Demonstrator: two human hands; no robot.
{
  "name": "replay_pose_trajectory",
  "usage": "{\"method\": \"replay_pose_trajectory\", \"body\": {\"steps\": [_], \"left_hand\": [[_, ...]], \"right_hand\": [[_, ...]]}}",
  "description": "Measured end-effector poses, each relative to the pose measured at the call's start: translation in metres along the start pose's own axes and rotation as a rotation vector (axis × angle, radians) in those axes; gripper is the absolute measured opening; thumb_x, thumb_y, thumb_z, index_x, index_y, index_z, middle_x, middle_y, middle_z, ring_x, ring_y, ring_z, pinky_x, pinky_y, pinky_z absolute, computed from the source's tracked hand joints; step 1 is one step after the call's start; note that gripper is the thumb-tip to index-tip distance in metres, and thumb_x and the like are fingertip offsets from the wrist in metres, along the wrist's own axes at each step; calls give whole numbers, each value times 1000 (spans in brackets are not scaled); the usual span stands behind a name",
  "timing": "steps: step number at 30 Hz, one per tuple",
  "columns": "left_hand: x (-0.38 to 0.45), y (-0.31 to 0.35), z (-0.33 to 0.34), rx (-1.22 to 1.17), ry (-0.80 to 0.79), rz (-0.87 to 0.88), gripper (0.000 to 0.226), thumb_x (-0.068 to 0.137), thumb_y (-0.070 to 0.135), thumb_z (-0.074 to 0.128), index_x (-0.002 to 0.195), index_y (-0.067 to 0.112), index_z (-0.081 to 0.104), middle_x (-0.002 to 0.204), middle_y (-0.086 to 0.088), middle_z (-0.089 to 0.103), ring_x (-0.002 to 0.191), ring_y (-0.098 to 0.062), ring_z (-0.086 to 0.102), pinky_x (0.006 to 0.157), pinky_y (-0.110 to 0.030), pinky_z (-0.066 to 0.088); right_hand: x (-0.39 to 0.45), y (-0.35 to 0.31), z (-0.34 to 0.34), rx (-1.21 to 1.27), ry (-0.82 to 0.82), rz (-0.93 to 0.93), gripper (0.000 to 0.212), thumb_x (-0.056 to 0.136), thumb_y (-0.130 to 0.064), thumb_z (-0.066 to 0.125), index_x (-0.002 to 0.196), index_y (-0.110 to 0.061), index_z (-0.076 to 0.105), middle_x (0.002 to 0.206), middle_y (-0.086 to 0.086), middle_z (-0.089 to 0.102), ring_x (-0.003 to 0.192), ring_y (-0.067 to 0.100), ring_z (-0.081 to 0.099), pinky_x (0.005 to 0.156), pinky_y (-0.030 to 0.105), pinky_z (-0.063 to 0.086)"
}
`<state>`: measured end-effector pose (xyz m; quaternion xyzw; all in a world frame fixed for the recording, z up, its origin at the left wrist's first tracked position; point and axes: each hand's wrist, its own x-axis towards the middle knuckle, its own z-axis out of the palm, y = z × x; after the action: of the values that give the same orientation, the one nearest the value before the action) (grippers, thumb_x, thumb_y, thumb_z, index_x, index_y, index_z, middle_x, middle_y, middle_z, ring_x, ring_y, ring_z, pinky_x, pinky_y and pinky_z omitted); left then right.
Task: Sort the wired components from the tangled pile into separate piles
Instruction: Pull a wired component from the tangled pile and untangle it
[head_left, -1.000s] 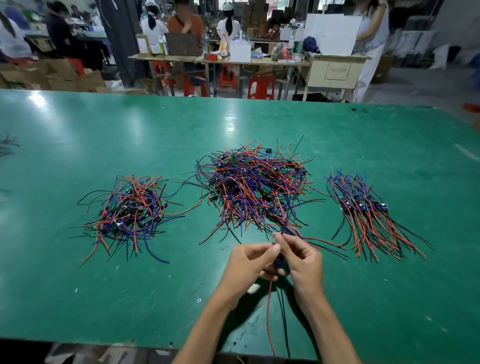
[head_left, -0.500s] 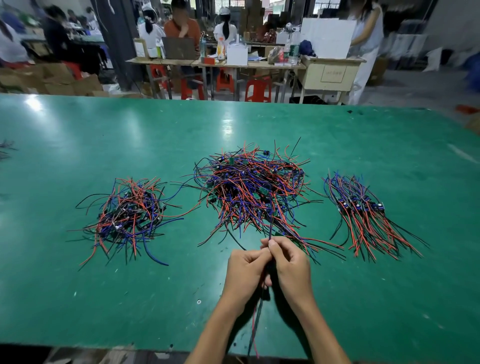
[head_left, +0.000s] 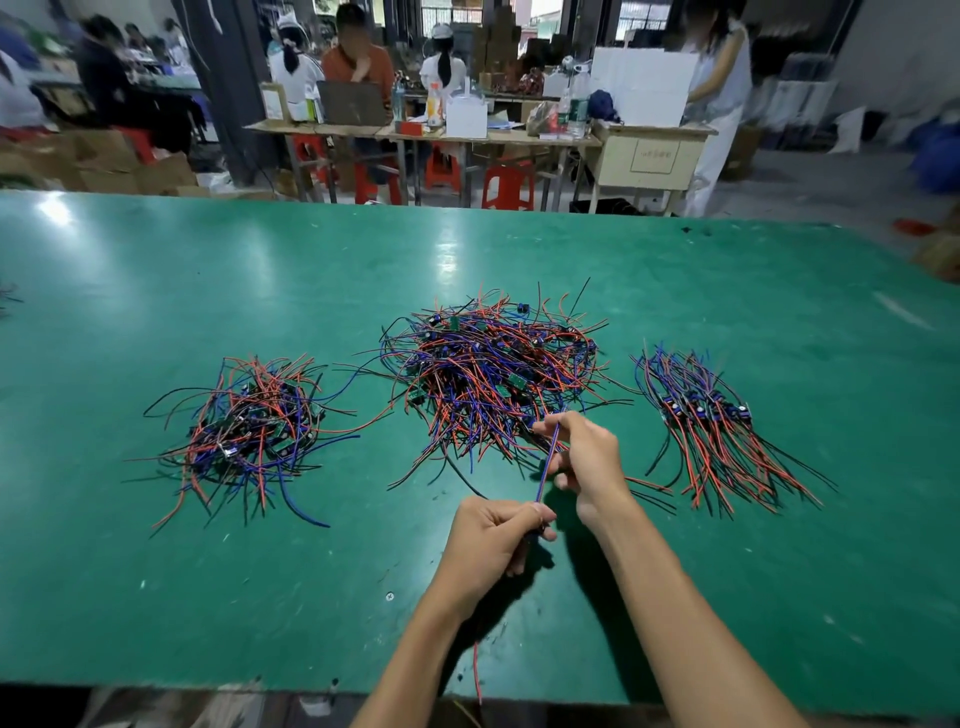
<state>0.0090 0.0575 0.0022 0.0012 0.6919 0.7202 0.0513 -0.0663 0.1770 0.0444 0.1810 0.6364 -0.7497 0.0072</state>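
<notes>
A big tangled pile (head_left: 493, 374) of red, blue and black wired components lies mid-table. To its left sits a smaller loose pile (head_left: 249, 426); to its right a combed-out pile (head_left: 711, 426) with its wires running toward me. My left hand (head_left: 493, 540) grips one wired component low down, and its red wire (head_left: 477, 670) hangs past the table's front edge. My right hand (head_left: 582, 457) pinches that component's blue and red wires (head_left: 546, 465) higher up, stretched taut between both hands just in front of the tangled pile.
The green table (head_left: 156, 597) reaches far to both sides and back. Beyond its far edge stand work desks (head_left: 415, 132), red stools (head_left: 506, 184) and several people. A few dark wires (head_left: 5, 296) lie at the table's far left edge.
My hands, close together over the component before, have drawn apart: the right moved up toward the tangled pile along the wires, the left stayed low, so the wires are stretched out.
</notes>
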Motion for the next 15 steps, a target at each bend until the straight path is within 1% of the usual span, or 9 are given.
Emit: {"method": "replay_pose_trajectory", "body": {"steps": [2,5,6,7,9,10,12,13,15], "left_hand": [[-1,1,-2,-34,-7,-18,25,94,11,64,76,7,80,77,-12,76,34,-11,41,37,-17,30],[-3,2,-3,-93,8,-47,22,93,17,64,80,11,81,79,-13,76,34,-12,42,34,-16,30],[-2,1,-4,-110,16,-60,23,95,17,64,80,12,81,75,-13,75,33,-12,42,33,-17,30],[-1,1,-5,-123,19,-77,25,96,19,63,78,13,80,66,-13,72,32,-13,42,33,-17,31],[2,1,-7,-142,-1,-105,33,98,23,61,71,12,76,49,-12,57,31,-15,41,34,-19,33],[3,1,-8,-142,-27,-112,35,99,25,61,69,12,73,48,-12,53,32,-16,41,35,-20,34],[3,2,-10,-151,-90,-122,34,98,28,63,70,11,73,51,-12,54,35,-16,45,39,-20,38],[3,3,-12,-180,-113,-135,31,97,28,65,75,9,75,56,-14,58,39,-16,49,42,-20,43],[3,5,-18,-257,-156,-173,25,95,22,68,94,-1,77,79,-19,71,50,-17,60,51,-22,52]], "right_hand": [[-1,-2,0,34,-48,28,15,95,-18,57,93,-11,70,94,5,80,40,8,42,38,18,27],[-9,9,-7,-44,-140,-34,25,100,-33,58,98,-13,74,93,6,79,43,8,47,37,18,31],[-15,17,-10,-74,-178,-67,27,101,-35,59,98,-14,75,90,6,79,44,7,50,37,17,33],[-22,26,-13,-107,-214,-117,26,100,-34,61,97,-14,77,87,6,78,47,6,55,38,15,37],[-35,46,-20,-180,-253,-238,19,99,-27,64,93,-16,79,79,2,76,60,5,64,50,14,45],[-38,53,-23,-192,-253,-283,18,99,-25,65,92,-16,79,77,1,75,65,8,65,57,18,48],[-40,61,-27,-144,-226,-319,17,99,-20,65,89,-14,77,78,5,74,69,17,66,65,27,52],[-38,63,-27,-124,-183,-335,17,100,-18,64,88,-13,76,80,6,75,71,16,66,68,27,53],[-35,65,-26,-90,-42,-354,18,101,-17,62,89,-14,75,84,4,77,73,13,67,68,26,55]]}}
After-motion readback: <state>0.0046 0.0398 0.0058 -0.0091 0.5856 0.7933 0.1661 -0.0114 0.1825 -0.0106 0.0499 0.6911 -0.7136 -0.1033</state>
